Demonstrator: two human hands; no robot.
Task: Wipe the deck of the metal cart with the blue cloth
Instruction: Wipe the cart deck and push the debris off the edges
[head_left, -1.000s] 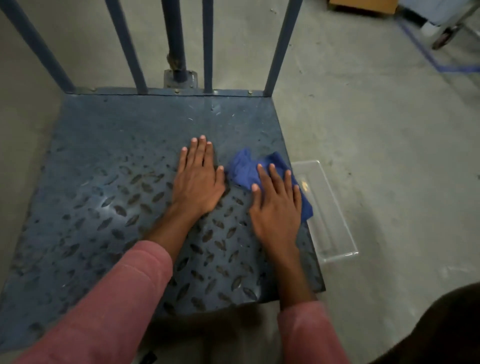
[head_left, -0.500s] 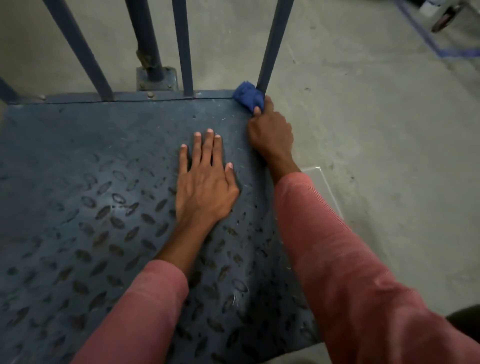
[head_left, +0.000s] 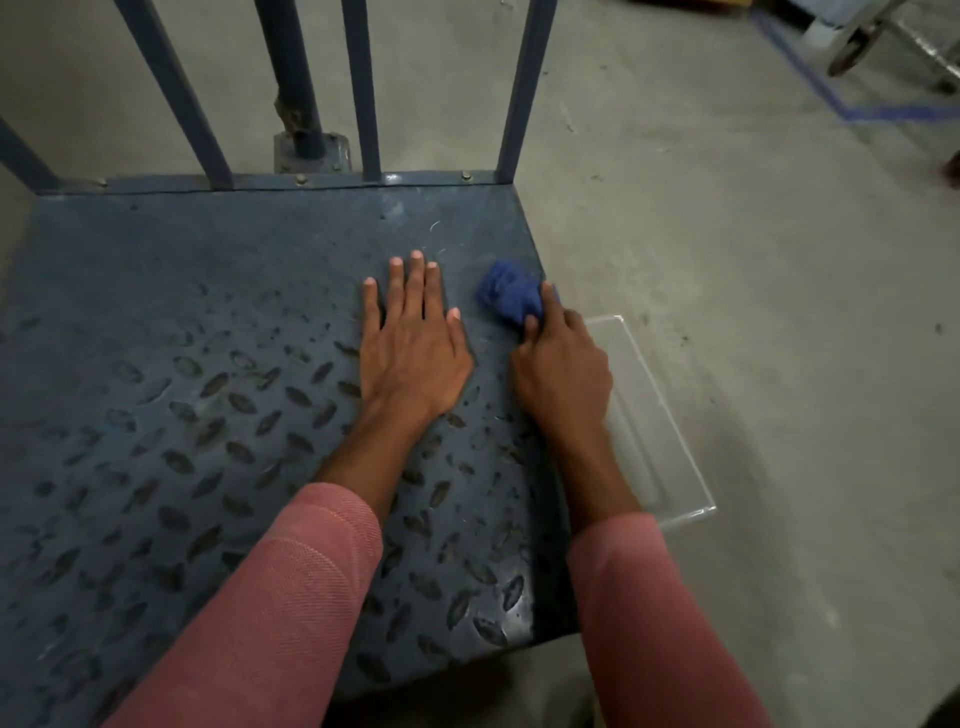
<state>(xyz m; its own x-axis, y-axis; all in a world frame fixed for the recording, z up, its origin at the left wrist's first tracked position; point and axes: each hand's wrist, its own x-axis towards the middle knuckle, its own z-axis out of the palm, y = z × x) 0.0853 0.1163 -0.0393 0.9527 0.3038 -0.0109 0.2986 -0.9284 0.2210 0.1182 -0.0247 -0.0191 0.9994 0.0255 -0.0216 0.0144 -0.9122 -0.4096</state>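
blue cloth (head_left: 511, 299) back from rail (head_left: 249, 183); right hand (head_left: 563, 374) grips; left hand (head_left: 415, 353) beside

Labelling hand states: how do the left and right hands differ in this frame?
The left hand lies flat with its fingers straight; the right hand has its fingers curled.
The left hand holds nothing; the right hand grips the bunched blue cloth.
The left hand sits further in on the deck; the right hand is at its right edge.
Shared: both are down at the deck, with pink sleeves.
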